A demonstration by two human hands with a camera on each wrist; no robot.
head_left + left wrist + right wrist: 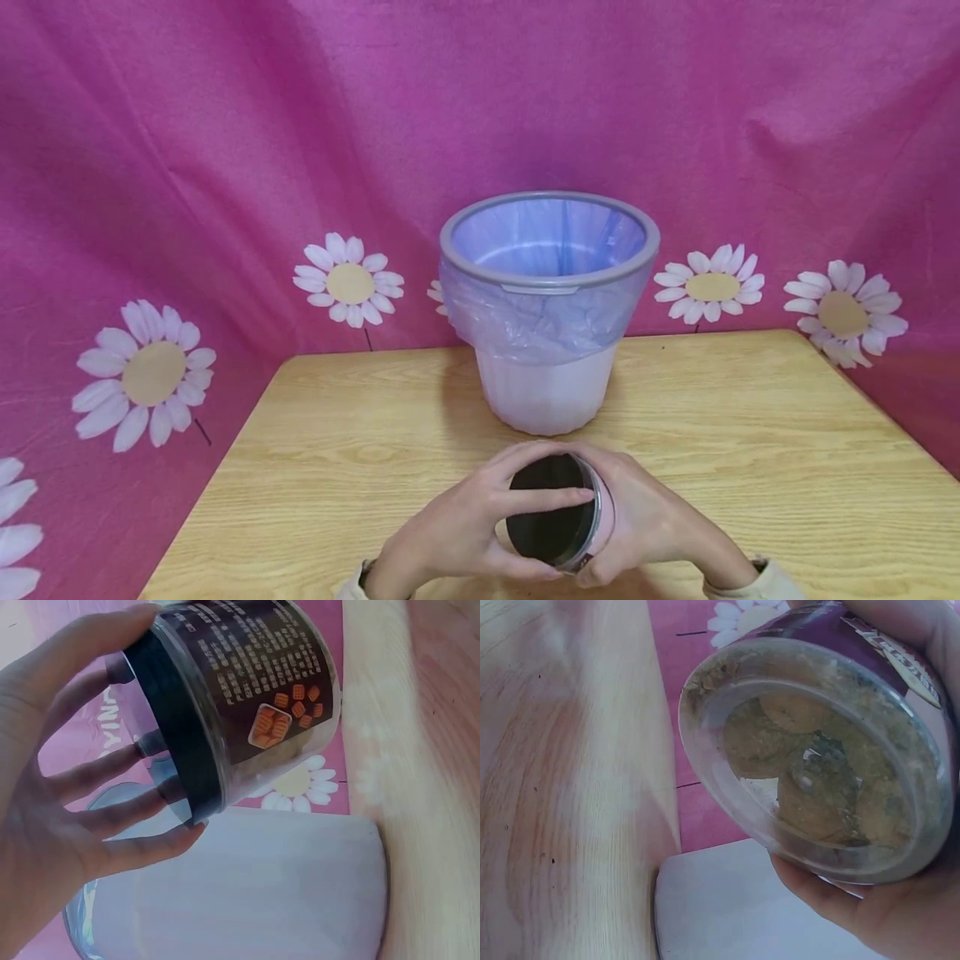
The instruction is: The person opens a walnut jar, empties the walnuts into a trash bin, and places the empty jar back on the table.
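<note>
Hands meet over the desk's near edge: the left hand (457,529) curls its fingers (112,817) round the black lid (551,518) of a clear plastic jar (247,697), while the right hand (645,521) clamps the jar's body from behind, tipping it on its side so the lid faces the person. Through its base (817,757), round biscuits and crumbs show. A bag-lined waste bin (549,308) stands just beyond, toward the far edge of the wooden desk (750,433), mouth open, before a pink daisy-print backdrop (225,167).
</note>
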